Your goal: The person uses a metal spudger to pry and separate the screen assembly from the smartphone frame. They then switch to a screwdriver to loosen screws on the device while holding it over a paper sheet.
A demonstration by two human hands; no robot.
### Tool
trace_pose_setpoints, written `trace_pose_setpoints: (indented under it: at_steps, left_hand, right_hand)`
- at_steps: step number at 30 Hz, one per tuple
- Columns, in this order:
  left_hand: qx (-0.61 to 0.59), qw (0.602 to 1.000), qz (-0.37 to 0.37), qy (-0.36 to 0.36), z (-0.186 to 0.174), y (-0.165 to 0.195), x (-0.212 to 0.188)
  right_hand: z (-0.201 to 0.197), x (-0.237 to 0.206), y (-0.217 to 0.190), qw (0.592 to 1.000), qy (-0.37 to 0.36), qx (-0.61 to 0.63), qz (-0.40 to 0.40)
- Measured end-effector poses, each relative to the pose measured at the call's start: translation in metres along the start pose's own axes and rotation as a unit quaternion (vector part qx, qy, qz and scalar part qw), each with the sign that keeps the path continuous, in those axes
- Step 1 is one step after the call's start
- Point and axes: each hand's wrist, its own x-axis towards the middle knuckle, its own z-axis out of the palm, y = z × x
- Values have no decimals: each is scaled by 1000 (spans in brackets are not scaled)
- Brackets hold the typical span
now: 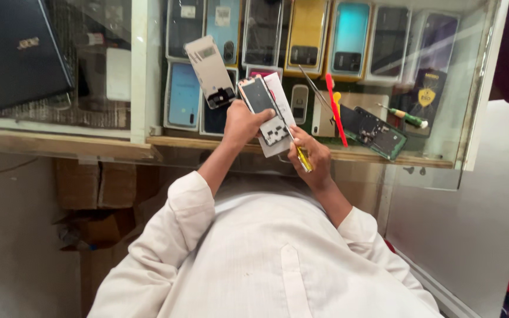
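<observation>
My left hand (241, 125) grips an opened phone (258, 96) with its back off, held tilted over a glass counter (460, 88). A white board section (276, 131) with dark components shows just below the phone. My right hand (314, 158) is closed on a small yellow-handled screwdriver (302, 156), whose tip points up at the phone's lower end. Both white-sleeved arms reach up from the bottom of the view.
On the glass lie a beige phone back cover (210, 70), a red pry tool (336, 112), thin tweezers (313, 88), a dark green phone frame (378, 132) and a green-handled screwdriver (409, 118). Phone boxes fill the case below. A dark laptop (13, 53) sits left.
</observation>
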Motion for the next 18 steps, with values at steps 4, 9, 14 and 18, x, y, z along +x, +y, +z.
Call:
trace_pose_setpoints:
  at_steps: [4, 9, 14, 18]
  left_hand:
    - [-16, 1000, 17, -9, -1, -2, 0]
    - [-15, 1000, 11, 0, 0, -2, 1]
    - [2, 1000, 23, 7, -1, -1, 1]
    - [-23, 999, 23, -1, -1, -3, -1]
  right_hand:
    - [0, -1, -1, 1000, -20, 0, 3]
    - [1, 3, -3, 1000, -26, -2, 10]
    - [2, 5, -2, 1000, -6, 18, -9]
    - [2, 4, 0, 1000, -22, -5, -18]
